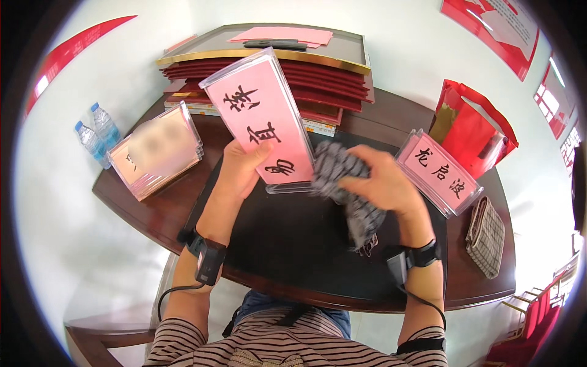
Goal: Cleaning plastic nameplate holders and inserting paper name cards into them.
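Observation:
My left hand (244,162) grips a clear acrylic name stand (257,116) with a pink card in it, tilted above the desk. The thumb lies across the card's face and the other fingers are behind it. In my right hand (385,177) is a bunched dark grey checked cloth (345,174), smeared by motion. The cloth touches or nearly touches the stand's lower right edge; I cannot tell which. Right of that hand lies a stack of pink name stands (440,173). Another stack of stands (158,151), with its top card partly blurred, lies at the desk's left.
Two water bottles (92,144) stand at the far left. At the back, dark red folders (299,79) are piled under a gold-edged board (208,46) bearing pink sheets. A red gift bag (471,131) and a folded checked cloth (486,238) sit on the right of the dark desk (269,244).

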`<act>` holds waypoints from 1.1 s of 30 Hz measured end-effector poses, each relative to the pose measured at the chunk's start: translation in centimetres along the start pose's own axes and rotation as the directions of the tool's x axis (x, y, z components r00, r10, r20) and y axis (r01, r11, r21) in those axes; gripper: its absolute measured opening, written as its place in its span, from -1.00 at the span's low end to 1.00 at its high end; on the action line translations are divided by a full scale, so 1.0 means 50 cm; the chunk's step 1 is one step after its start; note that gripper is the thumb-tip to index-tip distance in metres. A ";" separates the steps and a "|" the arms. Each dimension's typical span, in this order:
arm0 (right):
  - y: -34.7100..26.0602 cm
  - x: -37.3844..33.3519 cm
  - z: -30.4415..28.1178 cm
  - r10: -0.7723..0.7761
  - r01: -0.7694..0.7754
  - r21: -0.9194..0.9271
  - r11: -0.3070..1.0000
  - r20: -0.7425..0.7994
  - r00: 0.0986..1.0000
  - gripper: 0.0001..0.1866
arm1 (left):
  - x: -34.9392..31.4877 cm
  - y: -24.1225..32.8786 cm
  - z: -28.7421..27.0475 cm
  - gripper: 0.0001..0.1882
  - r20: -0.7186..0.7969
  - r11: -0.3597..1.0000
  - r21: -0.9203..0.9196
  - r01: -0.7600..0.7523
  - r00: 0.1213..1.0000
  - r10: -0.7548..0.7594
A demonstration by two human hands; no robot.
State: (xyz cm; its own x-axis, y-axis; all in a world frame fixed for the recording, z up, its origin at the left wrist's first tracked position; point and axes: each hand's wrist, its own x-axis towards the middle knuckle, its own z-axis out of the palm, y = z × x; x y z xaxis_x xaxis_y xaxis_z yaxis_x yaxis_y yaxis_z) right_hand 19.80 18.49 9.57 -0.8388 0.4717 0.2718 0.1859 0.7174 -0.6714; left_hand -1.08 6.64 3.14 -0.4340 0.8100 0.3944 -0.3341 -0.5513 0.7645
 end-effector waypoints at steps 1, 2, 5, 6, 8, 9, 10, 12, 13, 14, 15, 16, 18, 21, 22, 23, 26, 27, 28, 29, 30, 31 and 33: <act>0.011 0.006 -0.015 -0.022 0.016 -0.050 0.999 -0.115 0.993 -0.58 | -0.003 0.006 -0.003 -0.72 0.019 0.993 0.093 -0.068 0.998 0.067; 0.012 0.004 -0.037 0.078 -0.071 0.042 0.997 -0.205 0.976 -0.62 | -0.011 0.017 -0.004 -0.69 0.031 0.985 0.154 -0.072 0.997 0.068; 0.005 -0.011 -0.087 0.143 -0.021 0.258 0.966 -0.465 0.874 -0.68 | -0.025 0.024 0.029 -0.65 0.154 0.917 0.394 0.058 0.980 -0.128; 0.003 -0.016 -0.095 0.103 0.156 0.359 0.920 -0.607 0.788 -0.72 | -0.033 0.020 0.037 -0.61 0.152 0.900 0.429 0.083 0.975 -0.163; -0.011 -0.025 -0.106 0.026 0.264 0.320 0.910 -0.679 0.734 -0.69 | -0.041 0.023 0.059 -0.59 0.171 0.861 0.483 0.161 0.947 -0.273; -0.022 -0.030 -0.106 -0.003 0.302 0.305 0.903 -0.700 0.715 -0.67 | -0.044 0.030 0.073 -0.58 0.172 0.809 0.541 0.228 0.912 -0.372; -0.027 -0.036 -0.107 -0.029 0.275 0.286 0.918 -0.643 0.765 -0.64 | -0.046 0.036 0.093 -0.60 0.168 0.762 0.616 0.201 0.911 -0.376; -0.022 -0.039 -0.100 -0.133 0.236 0.124 0.964 -0.543 0.829 -0.57 | -0.051 0.033 0.106 -0.57 0.208 0.732 0.658 0.176 0.892 -0.401; -0.017 -0.038 -0.092 -0.185 0.210 0.006 0.978 -0.449 0.874 -0.52 | -0.053 0.030 0.110 -0.54 0.237 0.701 0.699 0.142 0.878 -0.415; -0.019 -0.039 -0.089 -0.141 0.195 0.122 0.973 -0.356 0.924 -0.53 | -0.055 0.027 0.110 -0.54 0.246 0.702 0.698 0.141 0.873 -0.420; -0.033 -0.033 -0.081 -0.110 0.173 0.240 0.955 -0.254 0.961 -0.53 | -0.056 0.026 0.099 -0.56 0.244 0.712 0.681 0.171 0.864 -0.440; -0.043 -0.033 -0.076 -0.108 0.172 0.242 0.955 -0.258 0.960 -0.53 | -0.057 0.024 0.092 -0.57 0.242 0.722 0.662 0.201 0.854 -0.460; -0.058 -0.035 -0.064 -0.124 0.170 0.187 0.968 -0.235 0.964 -0.56 | -0.061 0.019 0.088 -0.58 0.254 0.735 0.650 0.190 0.858 -0.446; -0.053 -0.021 -0.035 -0.147 0.178 0.035 0.983 -0.417 0.897 -0.61 | -0.061 0.009 0.087 -0.59 0.281 0.768 0.623 0.149 0.874 -0.397; -0.061 -0.024 -0.039 -0.078 0.141 0.121 0.983 -0.418 0.905 -0.60 | -0.061 0.007 0.089 -0.59 0.299 0.786 0.607 0.118 0.882 -0.364; -0.061 -0.025 -0.039 -0.078 0.139 0.118 0.983 -0.420 0.904 -0.60 | -0.062 0.008 0.092 -0.59 0.302 0.787 0.605 0.117 0.881 -0.364; -0.042 -0.020 -0.041 -0.147 0.160 -0.007 0.987 -0.435 0.889 -0.60 | -0.061 0.015 0.097 -0.59 0.259 0.795 0.563 0.225 0.866 -0.428; -0.033 -0.018 -0.044 -0.267 0.255 -0.086 0.963 -0.431 0.862 -0.61 | -0.061 0.018 0.097 -0.58 0.269 0.786 0.581 0.214 0.860 -0.433; -0.026 -0.017 -0.047 -0.384 0.347 -0.165 0.923 -0.418 0.823 -0.61 | -0.061 0.021 0.097 -0.58 0.279 0.776 0.598 0.202 0.855 -0.438; -0.022 -0.016 -0.049 -0.386 0.348 -0.167 0.923 -0.417 0.823 -0.61 | -0.060 0.022 0.095 -0.58 0.279 0.777 0.597 0.201 0.856 -0.436; -0.018 -0.014 -0.048 -0.305 0.305 -0.066 0.950 -0.403 0.863 -0.63 | -0.059 0.023 0.089 -0.57 0.270 0.790 0.561 0.248 0.848 -0.457; -0.016 -0.011 -0.046 -0.224 0.256 0.034 0.966 -0.379 0.898 -0.65 | -0.058 0.023 0.085 -0.56 0.261 0.800 0.524 0.293 0.838 -0.478; -0.023 -0.009 -0.045 -0.099 0.157 0.133 0.979 -0.368 0.925 -0.67 | -0.056 0.021 0.083 -0.55 0.254 0.807 0.520 0.279 0.852 -0.458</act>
State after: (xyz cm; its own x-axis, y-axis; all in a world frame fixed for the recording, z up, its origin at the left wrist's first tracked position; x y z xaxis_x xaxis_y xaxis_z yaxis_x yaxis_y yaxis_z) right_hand 21.10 18.64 11.76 -0.6060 0.5537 0.5711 -0.0178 0.7083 -0.7057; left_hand 3.26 4.65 4.97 -0.0046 0.9933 0.1154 0.0445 -0.1151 0.9924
